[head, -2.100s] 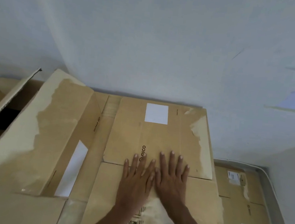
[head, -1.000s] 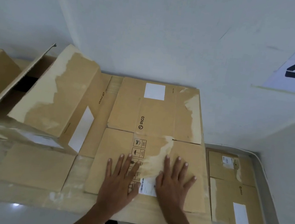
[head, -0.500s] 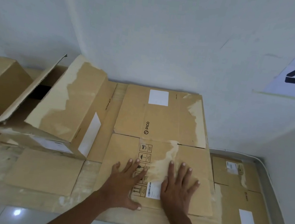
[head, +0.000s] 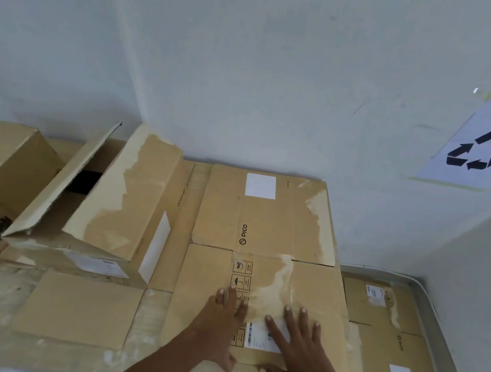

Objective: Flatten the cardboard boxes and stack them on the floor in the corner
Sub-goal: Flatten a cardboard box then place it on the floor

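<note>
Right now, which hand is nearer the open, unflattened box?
Left. The left hand presses the flattened box just right of the open box; the right hand lies farther right on it.

The left hand (head: pixel 220 328) and right hand (head: pixel 303 353) lie palm-down side by side, fingers straight, seemingly pressing down.

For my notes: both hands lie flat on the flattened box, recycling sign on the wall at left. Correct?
No: the head view shows the recycling sign on the wall at right. The left hand and right hand lie flat on the flattened box.
</note>
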`<action>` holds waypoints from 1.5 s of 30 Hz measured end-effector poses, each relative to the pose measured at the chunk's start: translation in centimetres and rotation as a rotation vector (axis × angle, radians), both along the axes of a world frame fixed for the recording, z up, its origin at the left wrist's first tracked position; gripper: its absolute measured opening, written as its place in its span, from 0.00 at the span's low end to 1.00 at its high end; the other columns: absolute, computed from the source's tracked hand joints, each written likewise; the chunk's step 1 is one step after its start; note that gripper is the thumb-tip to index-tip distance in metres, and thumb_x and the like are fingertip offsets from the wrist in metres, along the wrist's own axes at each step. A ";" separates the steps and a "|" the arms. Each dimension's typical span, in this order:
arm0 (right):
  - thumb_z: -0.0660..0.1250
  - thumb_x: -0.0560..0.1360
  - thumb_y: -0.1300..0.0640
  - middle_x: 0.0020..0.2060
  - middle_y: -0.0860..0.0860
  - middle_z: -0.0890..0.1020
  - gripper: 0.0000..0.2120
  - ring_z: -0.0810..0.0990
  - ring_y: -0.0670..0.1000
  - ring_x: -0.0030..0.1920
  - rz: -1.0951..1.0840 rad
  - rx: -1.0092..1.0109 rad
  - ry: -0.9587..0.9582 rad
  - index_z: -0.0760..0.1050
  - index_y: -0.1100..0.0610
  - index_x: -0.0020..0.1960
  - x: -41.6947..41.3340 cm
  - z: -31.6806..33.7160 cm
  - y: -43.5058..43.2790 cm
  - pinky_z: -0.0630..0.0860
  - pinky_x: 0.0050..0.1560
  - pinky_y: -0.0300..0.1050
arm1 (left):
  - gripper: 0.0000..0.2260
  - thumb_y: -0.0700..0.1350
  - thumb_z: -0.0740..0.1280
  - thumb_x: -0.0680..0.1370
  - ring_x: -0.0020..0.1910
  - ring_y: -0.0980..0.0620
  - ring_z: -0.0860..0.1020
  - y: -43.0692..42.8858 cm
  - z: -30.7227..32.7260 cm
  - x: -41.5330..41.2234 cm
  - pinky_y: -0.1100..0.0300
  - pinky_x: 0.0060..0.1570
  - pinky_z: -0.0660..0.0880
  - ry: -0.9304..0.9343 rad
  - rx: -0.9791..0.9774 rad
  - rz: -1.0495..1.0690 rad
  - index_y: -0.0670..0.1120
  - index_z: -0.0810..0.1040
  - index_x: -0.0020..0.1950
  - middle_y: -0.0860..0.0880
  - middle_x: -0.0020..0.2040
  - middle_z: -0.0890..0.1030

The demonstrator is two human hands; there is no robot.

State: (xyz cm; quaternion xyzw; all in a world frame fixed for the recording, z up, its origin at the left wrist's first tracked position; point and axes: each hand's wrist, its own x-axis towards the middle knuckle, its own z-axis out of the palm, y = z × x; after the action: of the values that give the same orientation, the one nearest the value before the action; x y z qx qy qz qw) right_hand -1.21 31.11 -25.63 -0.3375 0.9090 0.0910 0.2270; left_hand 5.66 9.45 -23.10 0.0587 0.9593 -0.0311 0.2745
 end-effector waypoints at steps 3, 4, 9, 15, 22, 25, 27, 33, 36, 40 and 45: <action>0.50 0.68 0.21 0.62 0.65 0.78 0.45 0.79 0.71 0.57 0.014 0.057 -0.038 0.72 0.51 0.70 -0.1 0.2 -0.4 0.80 0.44 0.64 | 0.58 0.63 0.74 0.68 0.74 0.24 0.47 0.0 0.2 -0.1 0.34 0.71 0.53 -0.046 -0.015 -0.011 0.40 0.38 0.79 0.27 0.76 0.39; 0.49 0.68 0.20 0.61 0.64 0.79 0.45 0.80 0.70 0.55 0.022 0.073 -0.064 0.73 0.51 0.69 -0.3 0.4 -0.5 0.80 0.44 0.63 | 0.59 0.62 0.75 0.67 0.74 0.24 0.47 -0.2 0.3 -0.2 0.32 0.70 0.54 -0.061 -0.019 -0.021 0.41 0.37 0.79 0.27 0.75 0.38; 0.49 0.68 0.20 0.71 0.67 0.66 0.47 0.72 0.75 0.63 0.133 0.098 -0.108 0.62 0.52 0.75 -1.4 2.1 -1.6 0.74 0.54 0.70 | 0.58 0.58 0.77 0.67 0.73 0.23 0.49 -1.0 0.1 -0.5 0.31 0.69 0.57 -0.033 0.006 -0.065 0.40 0.39 0.79 0.26 0.75 0.39; 0.59 0.68 0.25 0.71 0.68 0.66 0.49 0.67 0.74 0.68 0.165 0.043 -0.137 0.53 0.55 0.77 -3.1 3.2 -1.8 0.71 0.60 0.69 | 0.57 0.60 0.75 0.67 0.75 0.26 0.48 -1.8 1.5 -1.8 0.34 0.72 0.54 0.021 0.060 -0.034 0.41 0.40 0.79 0.28 0.76 0.41; 0.75 0.65 0.62 0.77 0.56 0.58 0.56 0.60 0.65 0.75 0.228 -0.117 0.038 0.41 0.43 0.79 -3.8 4.5 -0.6 0.63 0.63 0.75 | 0.52 0.62 0.73 0.65 0.71 0.32 0.61 -4.5 6.0 -3.3 0.41 0.66 0.67 0.070 0.129 -0.105 0.43 0.50 0.78 0.31 0.75 0.55; 0.65 0.70 0.71 0.79 0.54 0.50 0.54 0.50 0.65 0.77 0.227 -0.164 0.089 0.31 0.40 0.76 -4.0 6.9 -0.9 0.55 0.68 0.76 | 0.48 0.61 0.68 0.69 0.74 0.30 0.54 -3.9 6.0 -2.2 0.36 0.70 0.58 0.079 0.069 -0.041 0.46 0.45 0.79 0.33 0.77 0.50; 0.58 0.76 0.71 0.80 0.53 0.43 0.48 0.41 0.62 0.78 0.228 -0.152 0.033 0.29 0.39 0.74 -4.2 8.6 -0.9 0.48 0.73 0.72 | 0.45 0.55 0.69 0.69 0.74 0.30 0.60 -3.6 5.4 -1.1 0.33 0.68 0.64 0.191 0.056 0.000 0.44 0.49 0.79 0.32 0.77 0.57; 0.59 0.79 0.63 0.80 0.53 0.46 0.39 0.47 0.60 0.79 0.209 -0.201 0.086 0.37 0.48 0.79 -5.5 11.8 -0.3 0.53 0.73 0.69 | 0.49 0.44 0.84 0.48 0.54 0.42 0.83 -2.8 6.0 -0.3 0.50 0.44 0.83 0.397 0.099 0.068 0.45 0.70 0.68 0.41 0.60 0.82; 0.60 0.79 0.64 0.80 0.55 0.46 0.39 0.46 0.62 0.78 0.126 -0.201 0.102 0.41 0.46 0.79 -6.1 12.6 1.0 0.52 0.73 0.70 | 0.45 0.44 0.84 0.49 0.51 0.44 0.84 -2.2 7.6 -0.6 0.54 0.41 0.83 0.434 0.116 0.063 0.48 0.73 0.65 0.43 0.58 0.83; 0.58 0.78 0.69 0.79 0.57 0.50 0.40 0.50 0.65 0.77 0.133 -0.240 0.122 0.42 0.45 0.79 -7.6 14.1 3.5 0.53 0.72 0.71 | 0.43 0.42 0.83 0.52 0.50 0.44 0.84 0.5 9.7 -1.2 0.56 0.39 0.83 0.472 0.136 0.094 0.48 0.73 0.66 0.42 0.58 0.83; 0.58 0.78 0.69 0.79 0.57 0.50 0.39 0.51 0.66 0.77 0.194 -0.270 0.194 0.43 0.46 0.79 -10.6 15.3 9.8 0.54 0.71 0.72 | 0.44 0.39 0.82 0.51 0.50 0.45 0.85 7.6 11.2 -2.8 0.59 0.34 0.81 0.529 0.083 0.108 0.47 0.73 0.67 0.43 0.58 0.83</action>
State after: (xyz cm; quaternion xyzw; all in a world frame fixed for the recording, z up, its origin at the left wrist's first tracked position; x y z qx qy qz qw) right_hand -11.82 40.87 -10.36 -0.4407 0.8938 0.0217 0.0808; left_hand 2.83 17.08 -11.95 0.0085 0.9998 0.0089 0.0129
